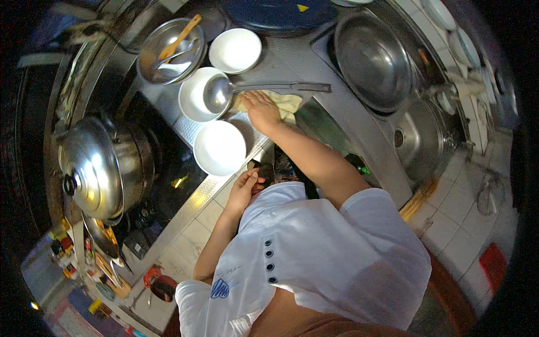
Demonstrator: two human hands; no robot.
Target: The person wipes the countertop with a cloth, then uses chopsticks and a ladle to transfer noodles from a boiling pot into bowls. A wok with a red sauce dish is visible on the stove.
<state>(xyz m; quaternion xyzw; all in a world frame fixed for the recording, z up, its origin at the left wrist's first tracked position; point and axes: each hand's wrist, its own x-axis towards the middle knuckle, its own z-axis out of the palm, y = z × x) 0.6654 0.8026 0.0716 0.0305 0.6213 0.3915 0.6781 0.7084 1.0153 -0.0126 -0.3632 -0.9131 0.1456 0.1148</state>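
My right hand (262, 111) lies flat on a pale yellow cloth (290, 103), pressing it to the metal counter (290, 57). Just beyond it, a steel ladle (217, 94) rests in a white bowl (191, 101), its handle stretching right above the cloth. A second white bowl (236, 50) stands behind, and a third white bowl (220, 147) sits close to the counter's front edge. My left hand (245, 187) hangs before that edge, below the nearest bowl. Its fingers are loosely curled, with nothing visible in them.
Left, a lidded steel pot (99, 168) stands on the dark stove (177, 168). A steel basin (147, 63) holds a wooden spatula (181, 38) and spoons. To the right are a large metal wok (372, 63) and a sink (417, 139). A dark blue round tray (278, 14) lies at the back.
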